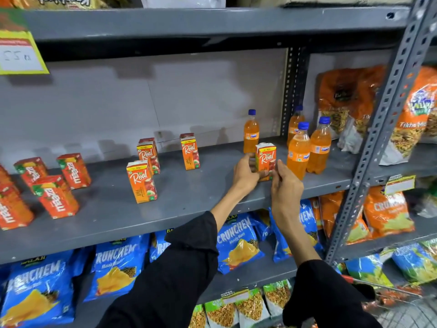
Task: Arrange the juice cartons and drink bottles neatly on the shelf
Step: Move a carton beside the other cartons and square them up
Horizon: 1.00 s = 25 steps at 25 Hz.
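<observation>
On the grey shelf (184,202) an orange Real juice carton (266,159) stands upright between my hands. My left hand (246,174) grips its left side and my right hand (285,185) pinches its lower right corner. Three more Real cartons (142,182) (148,154) (190,151) stand apart to the left. Several red Maaza cartons (55,196) sit at the far left. One orange drink bottle with a blue cap (251,132) stands just behind the held carton. Three more bottles (298,152) (319,145) (295,123) cluster to its right.
A perforated grey upright (380,129) bounds the shelf on the right, with orange snack bags (347,100) beyond it. Blue snack bags (238,245) fill the shelf below. A yellow price tag (21,55) hangs at the upper left. The shelf above (212,22) overhangs.
</observation>
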Motion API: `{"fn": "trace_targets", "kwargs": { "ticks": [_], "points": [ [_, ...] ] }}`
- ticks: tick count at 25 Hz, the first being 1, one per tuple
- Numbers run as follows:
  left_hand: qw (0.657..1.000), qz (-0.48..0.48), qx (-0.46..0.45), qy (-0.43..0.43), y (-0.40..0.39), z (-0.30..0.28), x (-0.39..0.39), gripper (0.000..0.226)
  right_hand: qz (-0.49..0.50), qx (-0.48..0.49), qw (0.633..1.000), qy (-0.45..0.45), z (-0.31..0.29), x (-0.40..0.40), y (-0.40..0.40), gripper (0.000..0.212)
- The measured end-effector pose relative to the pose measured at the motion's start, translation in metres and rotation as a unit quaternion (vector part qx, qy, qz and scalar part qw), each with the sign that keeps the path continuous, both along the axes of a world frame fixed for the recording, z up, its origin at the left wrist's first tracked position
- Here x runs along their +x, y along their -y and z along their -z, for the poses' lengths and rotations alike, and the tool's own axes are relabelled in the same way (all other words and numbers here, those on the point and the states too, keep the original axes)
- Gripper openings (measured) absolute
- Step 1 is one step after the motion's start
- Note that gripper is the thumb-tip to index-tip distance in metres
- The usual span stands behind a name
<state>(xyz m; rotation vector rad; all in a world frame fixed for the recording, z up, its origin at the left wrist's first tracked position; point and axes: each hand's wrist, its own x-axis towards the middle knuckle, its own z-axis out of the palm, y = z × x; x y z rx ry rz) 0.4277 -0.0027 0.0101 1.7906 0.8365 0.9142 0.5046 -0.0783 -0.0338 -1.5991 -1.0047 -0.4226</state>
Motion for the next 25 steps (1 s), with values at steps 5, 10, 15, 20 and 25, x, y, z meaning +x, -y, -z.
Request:
{"fn": "trace_targets", "kwargs": {
  "ticks": [5,10,15,20,25],
  "points": [
    [1.000,-0.003,-0.014,0.007,-0.009,0.001,-0.060,0.064,-0.082,-0.033,0.992,-0.087,-0.005,-0.029,-0.020,0.040],
    [0.997,-0.065,0.001,0.035,-0.022,0.005,-0.137,0.057,-0.349,-0.081,0.925,-0.129,-0.019,-0.072,-0.042,0.039],
    [0.991,-0.126,0.025,0.043,-0.028,0.009,-0.186,0.058,-0.434,-0.080,0.879,-0.181,-0.028,-0.117,-0.063,0.042],
    [0.991,-0.129,0.010,0.032,-0.027,0.017,-0.185,0.060,-0.401,-0.105,0.892,-0.182,-0.023,-0.123,-0.065,0.043],
    [0.993,-0.119,-0.002,0.012,-0.027,0.014,-0.180,0.064,-0.369,-0.126,0.903,-0.182,-0.024,-0.121,-0.062,0.046]
  ]
}}
